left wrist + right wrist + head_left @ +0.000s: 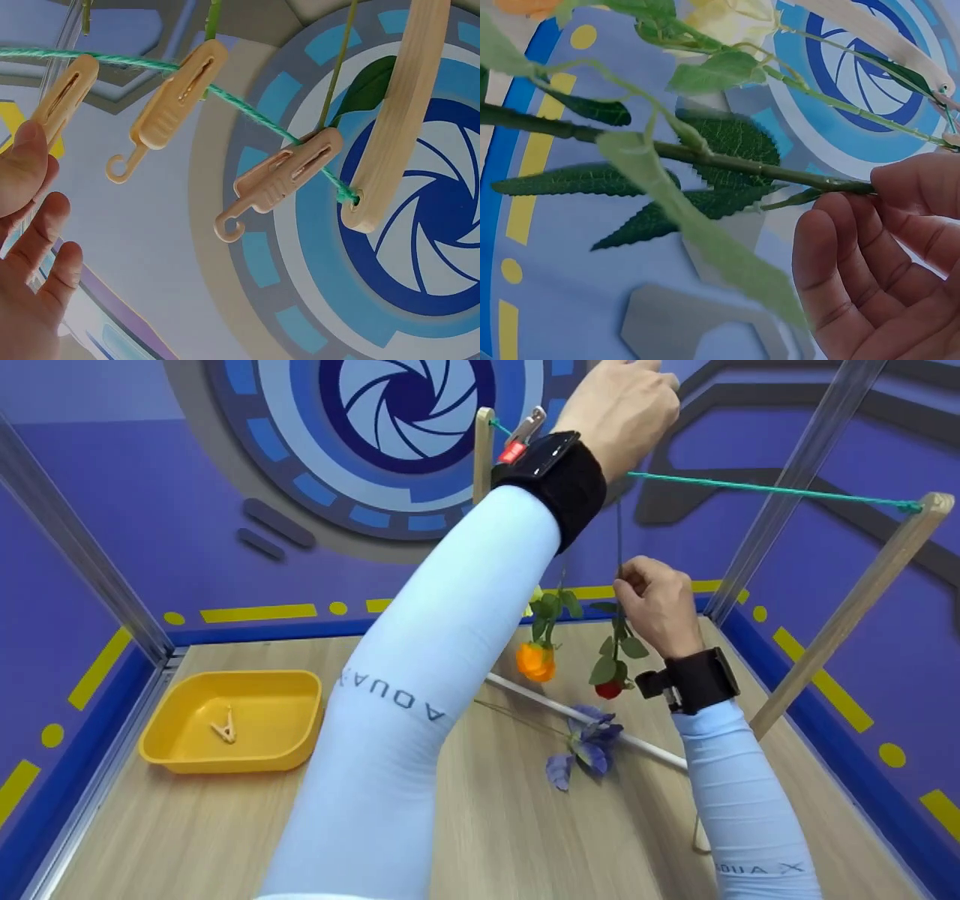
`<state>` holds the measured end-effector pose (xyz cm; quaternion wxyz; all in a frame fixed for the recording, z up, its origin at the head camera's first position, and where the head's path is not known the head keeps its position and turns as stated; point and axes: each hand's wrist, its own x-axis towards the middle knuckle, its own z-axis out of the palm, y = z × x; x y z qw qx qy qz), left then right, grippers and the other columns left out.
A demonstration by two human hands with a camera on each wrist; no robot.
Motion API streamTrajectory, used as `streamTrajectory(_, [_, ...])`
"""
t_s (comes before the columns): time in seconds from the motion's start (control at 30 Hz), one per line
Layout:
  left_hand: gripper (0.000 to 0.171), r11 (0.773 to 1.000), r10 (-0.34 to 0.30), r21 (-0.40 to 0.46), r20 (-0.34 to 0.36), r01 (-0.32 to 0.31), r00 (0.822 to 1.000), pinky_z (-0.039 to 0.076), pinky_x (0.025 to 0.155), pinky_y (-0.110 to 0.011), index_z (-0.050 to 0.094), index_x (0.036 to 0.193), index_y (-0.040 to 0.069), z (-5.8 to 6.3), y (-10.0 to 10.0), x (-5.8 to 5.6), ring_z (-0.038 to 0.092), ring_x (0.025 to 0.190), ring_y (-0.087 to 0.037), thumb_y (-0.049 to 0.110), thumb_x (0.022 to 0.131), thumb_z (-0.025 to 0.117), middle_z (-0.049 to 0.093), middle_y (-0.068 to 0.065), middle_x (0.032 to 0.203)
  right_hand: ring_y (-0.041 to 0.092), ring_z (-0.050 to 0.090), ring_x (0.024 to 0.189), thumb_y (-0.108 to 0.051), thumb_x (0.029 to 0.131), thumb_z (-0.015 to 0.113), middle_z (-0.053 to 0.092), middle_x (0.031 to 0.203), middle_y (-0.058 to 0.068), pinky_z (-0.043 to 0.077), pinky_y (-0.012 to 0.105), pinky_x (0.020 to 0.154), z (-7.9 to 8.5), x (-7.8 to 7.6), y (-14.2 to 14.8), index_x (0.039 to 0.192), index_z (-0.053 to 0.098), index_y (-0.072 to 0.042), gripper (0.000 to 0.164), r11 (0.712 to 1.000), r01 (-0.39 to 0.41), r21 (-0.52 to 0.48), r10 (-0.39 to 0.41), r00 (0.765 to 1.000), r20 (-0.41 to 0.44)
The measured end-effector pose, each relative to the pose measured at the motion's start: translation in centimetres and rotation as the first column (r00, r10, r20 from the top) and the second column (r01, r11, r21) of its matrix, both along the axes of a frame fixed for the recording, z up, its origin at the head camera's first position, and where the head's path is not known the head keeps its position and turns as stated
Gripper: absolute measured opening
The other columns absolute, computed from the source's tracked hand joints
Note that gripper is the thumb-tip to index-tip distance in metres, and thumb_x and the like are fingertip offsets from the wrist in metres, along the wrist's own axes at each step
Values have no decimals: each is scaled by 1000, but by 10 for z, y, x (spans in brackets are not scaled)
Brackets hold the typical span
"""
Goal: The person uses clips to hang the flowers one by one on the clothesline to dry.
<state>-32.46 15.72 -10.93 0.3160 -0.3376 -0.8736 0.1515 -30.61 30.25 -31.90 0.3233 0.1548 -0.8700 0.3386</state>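
Below the green string [765, 488], right of centre in the head view, a red rose [609, 688] hangs head down, its stem pinched between the thumb and fingertips of the right hand [660, 604]. Whether the bloom touches the table [487, 825] cannot be told. The stem rises behind the left wrist; above, the left hand [622, 412] is raised at the string. Its thumb is bent onto the near peg [69, 97], gripping it at one end, while the other visible fingers are loosely curled and spread apart. Whether that peg bites on a stem is unclear. Along the string toward the left post [484, 457] sit a middle peg [180, 97] and an end peg [281, 176], each with a stem at it. An orange rose [535, 661] hangs head down beside the red one, with a pale bloom [731, 26] near it. Lower, a purple flower [592, 750] lies by a white rod [536, 700]. Well to the left on the table stands a yellow tub [225, 766], holding a loose peg [228, 735] on its floor. At far right, the right post [847, 615] leans, the string tied at its top.
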Motion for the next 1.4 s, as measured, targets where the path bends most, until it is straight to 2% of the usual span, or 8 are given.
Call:
streamTrajectory(0.27, [46,998,38,-52,-14,-39,999,21,127,-40,70,129,11,-3,3,-5,56,130,-22,0,111,29,69,-3,132,31,61,75,2,95,67,68,86,21,43,31,68,4,-1,-1,93,68,5,4,1000,24,19,-24,1000,-17])
streamTrajectory(0.57, [48,999,25,-44,-15,-26,1000,24,125,-39,72,119,10,-5,3,-10,59,118,-21,-6,107,28,72,-5,122,32,60,75,2,96,65,66,86,21,43,36,68,9,-2,-3,92,68,4,5,999,33,32,-33,999,-12])
streamTrajectory(0.63, [46,999,16,-39,-15,-16,1000,30,120,-35,71,113,10,-5,5,-10,58,116,-21,-6,107,28,73,-6,119,32,60,75,2,96,64,66,86,22,43,36,68,10,-2,-2,92,67,4,6,999,32,36,-32,999,-13])
streamTrajectory(0.7, [43,999,10,-40,-14,-11,1000,35,108,-30,68,109,11,-7,6,-10,57,112,-21,-3,109,27,73,-6,116,32,61,75,2,96,64,67,86,22,43,37,68,12,-2,-2,92,67,4,6,999,33,36,-33,999,-18])
streamTrajectory(0.8, [40,999,8,-43,-11,-9,1000,29,89,-31,65,105,12,-9,7,-11,55,109,-21,1,111,27,72,-6,113,32,62,75,2,95,65,67,86,21,44,37,67,13,-3,-1,91,68,4,5,999,39,37,-38,999,-24])
streamTrajectory(1.0, [40,999,-2,-43,-10,1,1000,26,86,-33,64,100,13,-12,9,-12,53,105,-22,0,110,28,67,-4,104,33,62,74,2,94,67,67,85,21,44,37,67,14,-4,0,90,68,4,4,998,41,52,-39,999,-38])
streamTrajectory(1.23, [40,999,12,-52,-13,-12,1000,29,89,-31,67,106,12,-16,11,-10,58,114,-22,3,112,28,72,-5,112,32,62,74,3,93,67,68,84,21,43,34,66,14,-4,2,90,68,5,4,998,46,47,-45,998,-36])
streamTrajectory(1.4, [43,997,27,-71,-14,-28,1000,30,90,-31,72,121,12,-18,11,-9,58,119,-22,6,113,30,71,-4,121,32,62,74,2,95,66,68,85,22,45,35,65,14,-4,2,92,68,5,5,998,50,44,-49,999,-22])
